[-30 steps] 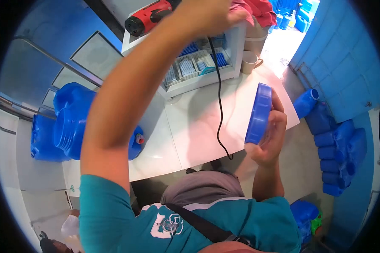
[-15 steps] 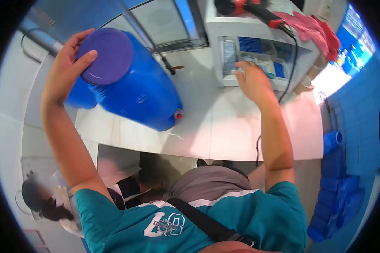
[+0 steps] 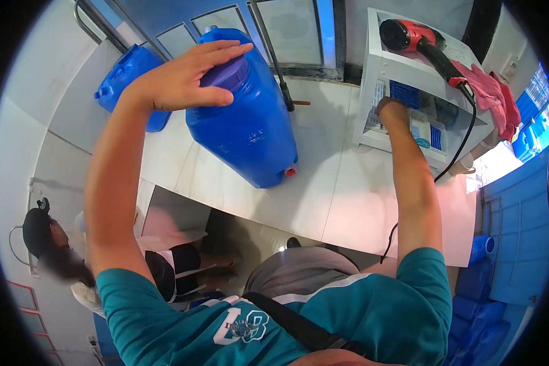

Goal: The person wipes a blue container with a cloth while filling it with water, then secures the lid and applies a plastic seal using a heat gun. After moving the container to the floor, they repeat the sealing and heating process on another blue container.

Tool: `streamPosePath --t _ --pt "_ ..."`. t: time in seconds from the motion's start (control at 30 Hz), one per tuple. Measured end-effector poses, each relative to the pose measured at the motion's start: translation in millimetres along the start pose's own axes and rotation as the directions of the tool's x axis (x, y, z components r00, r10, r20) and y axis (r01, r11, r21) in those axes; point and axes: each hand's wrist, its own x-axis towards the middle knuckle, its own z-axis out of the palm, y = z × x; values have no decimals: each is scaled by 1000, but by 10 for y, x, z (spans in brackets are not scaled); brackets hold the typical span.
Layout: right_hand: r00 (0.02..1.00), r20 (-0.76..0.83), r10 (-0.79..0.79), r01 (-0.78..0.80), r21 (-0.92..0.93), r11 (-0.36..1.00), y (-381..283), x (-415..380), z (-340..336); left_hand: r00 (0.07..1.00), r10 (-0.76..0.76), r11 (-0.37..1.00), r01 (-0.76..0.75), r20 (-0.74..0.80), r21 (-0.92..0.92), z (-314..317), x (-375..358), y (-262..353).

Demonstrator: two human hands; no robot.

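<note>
My left hand [image 3: 183,76] lies over the purple screw cap [image 3: 230,74] of a large blue water jug [image 3: 244,131], thumb and fingers stretched out across its top. The jug stands on the white counter, with a small red spout [image 3: 290,171] low on its side. My right hand [image 3: 393,113] is inside a small white cabinet [image 3: 372,67], close to blue items [image 3: 405,93] and white plastic trays [image 3: 419,127]. The fingers of that hand are hidden, so I cannot tell what they touch.
On the cabinet sit a red-and-black heat gun [image 3: 418,39] and pink cloth gloves [image 3: 491,91]; a black cord [image 3: 470,134] hangs past its front. Another blue jug [image 3: 128,76] stands at back left. A person in a dark cap [image 3: 39,229] is at lower left.
My right hand has reached from in front of the cabinet into it. My left hand has shifted from the cap's side to lie over its top. The camera view has shifted.
</note>
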Motion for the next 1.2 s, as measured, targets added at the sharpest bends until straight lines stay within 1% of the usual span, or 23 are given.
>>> streamPosePath --t 0.07,0.13,0.2,0.23,0.3,0.33,0.4,0.53,0.57,0.6,0.63,0.67,0.7,0.73,0.8,0.87,0.93,1.0,1.07,1.1,1.13,1.17,1.2 --pt "1000 25 -15 15 -27 1000 16 27 -12 997 -61 988 68 50 -135 33 31 1" --pt "999 46 -27 30 -54 998 27 50 -32 995 -95 988 98 32 -118 72 26 30" --pt "997 -77 20 -4 205 979 81 167 7 992 -127 987 128 16 -98 105 27 61" --pt "997 -77 20 -4 206 979 122 214 27 990 -140 988 139 -6 -69 134 26 70" --pt "973 -187 -133 159 131 978 148 234 24 987 -157 987 156 -26 -43 163 13 111" --pt "974 -184 -134 160 132 978 146 250 27 982 -188 982 187 -26 -33 164 12 135" --pt "972 -234 -14 96 341 935 162 357 30 975 -220 975 219 -30 -22 160 32 183" --pt "930 -353 -103 248 394 885 217 638 245 958 -285 958 285 -15 -8 147 29 237" --pt "761 -648 23 370 463 805 172 647 233 956 -292 956 292 -8 -9 151 43 235" --pt "505 -841 192 505 469 724 175 630 235 960 -280 960 280 -5 -11 155 42 196" --pt "504 -840 200 492 469 733 224 584 255 965 -251 967 253 -77 30 155 27 125" --pt "533 -802 269 535 566 627 200 351 111 965 -216 971 229 -149 71 159 39 76" --pt "564 -757 331 571 647 505 185 101 -51 946 -116 973 169 -303 158 137 16 139" --pt "559 -756 341 562 648 515 208 -147 -179 949 -101 976 153 -300 155 124 11 263" --pt "849 -498 177 369 798 476 282 -690 -368 893 48 999 -46 -447 16 138 3 584" --pt "868 -494 -52 481 811 332 332 -1135 -458 934 132 984 -163 -331 -68 211 -42 854" --pt "897 -369 -243 442 766 466 240 -1727 -837 908 338 923 -372 -247 -102 348 47 994" --pt "802 -359 -478 540 778 321 178 -1973 -1035 889 382 901 -418 -252 -113 485 156 1136" --pt "605 -467 -645 686 717 125 14 -2106 -1283 870 421 880 -460 -257 -115 676 287 1223" --pt "602 -469 -647 688 715 123 -66 -2156 -1428 870 350 819 -464 -347 -337 823 385 1213" --pt "541 -459 -705 712 696 94 -149 -2203 -1578 871 259 704 -467 -418 -536 904 424 1189" --pt "476 -447 -758 734 676 62 -204 -2242 -1718 912 198 655 -395 -359 -644 909 394 1193" --pt "471 -448 -760 736 675 58 -247 -2256 -1849 912 194 659 -393 -360 -641 864 365 1191"
